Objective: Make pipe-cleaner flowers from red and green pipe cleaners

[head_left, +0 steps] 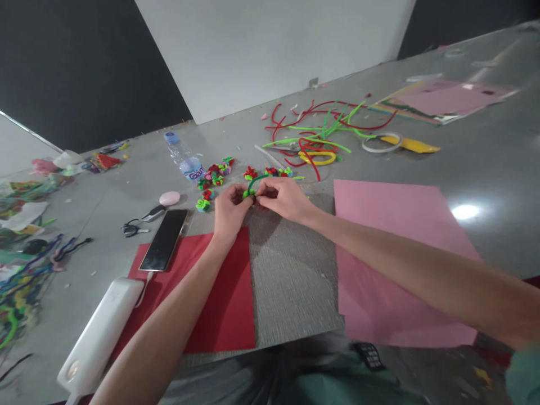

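Fuzzy green piece (248, 193) is well in from the near edge of the tabletop (291, 275). Our left hand (231, 211) pinches it; whether our right hand (286, 199) grips it, we can't tell. We're likely twisting; next needs a steady pinch.

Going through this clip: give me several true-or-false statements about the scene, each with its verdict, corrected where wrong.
1. The left hand and right hand are both at a small green piece. True.
2. A white cable is plugged into the phone. True.
3. The pink sheet lies under the left forearm. False: it lies under the right forearm.
4. The right hand grips the scissors. False: they lie among the red and green strips.
5. The bottle has a red cap. False: its cap is blue.
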Available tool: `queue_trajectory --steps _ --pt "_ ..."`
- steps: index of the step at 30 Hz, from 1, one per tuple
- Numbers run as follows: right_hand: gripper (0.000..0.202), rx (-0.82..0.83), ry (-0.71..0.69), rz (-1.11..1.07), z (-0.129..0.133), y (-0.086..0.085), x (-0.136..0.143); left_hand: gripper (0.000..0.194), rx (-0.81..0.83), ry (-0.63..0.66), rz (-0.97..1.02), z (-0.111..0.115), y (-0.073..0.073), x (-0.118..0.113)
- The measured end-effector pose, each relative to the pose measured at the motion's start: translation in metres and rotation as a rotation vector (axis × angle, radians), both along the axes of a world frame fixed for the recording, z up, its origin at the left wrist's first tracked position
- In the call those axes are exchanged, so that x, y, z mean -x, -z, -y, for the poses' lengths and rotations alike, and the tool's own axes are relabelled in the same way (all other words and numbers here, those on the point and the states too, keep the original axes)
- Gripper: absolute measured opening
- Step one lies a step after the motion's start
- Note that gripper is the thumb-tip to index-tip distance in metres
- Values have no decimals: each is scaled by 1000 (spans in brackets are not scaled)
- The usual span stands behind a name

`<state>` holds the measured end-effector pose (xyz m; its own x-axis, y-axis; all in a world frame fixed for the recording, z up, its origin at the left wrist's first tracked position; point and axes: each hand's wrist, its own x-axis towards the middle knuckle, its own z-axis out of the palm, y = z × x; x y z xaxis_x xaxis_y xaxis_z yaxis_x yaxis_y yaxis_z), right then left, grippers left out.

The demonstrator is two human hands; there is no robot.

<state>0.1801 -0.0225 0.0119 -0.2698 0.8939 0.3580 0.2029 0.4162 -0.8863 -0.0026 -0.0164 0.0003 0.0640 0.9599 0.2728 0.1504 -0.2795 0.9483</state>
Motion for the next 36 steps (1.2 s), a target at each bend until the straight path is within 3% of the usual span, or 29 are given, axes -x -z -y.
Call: queue_trajectory --steps 19,32,36 --pt "17 198 -167 -163 -10 12 0 14 41 31 72 1 -1 1" --pt "15 222 -183 -131 -7 7 -1 13 49 42 61 1 0 2" --pt "12 151 -125 -80 -8 7 -1 13 34 51 67 1 0 1"
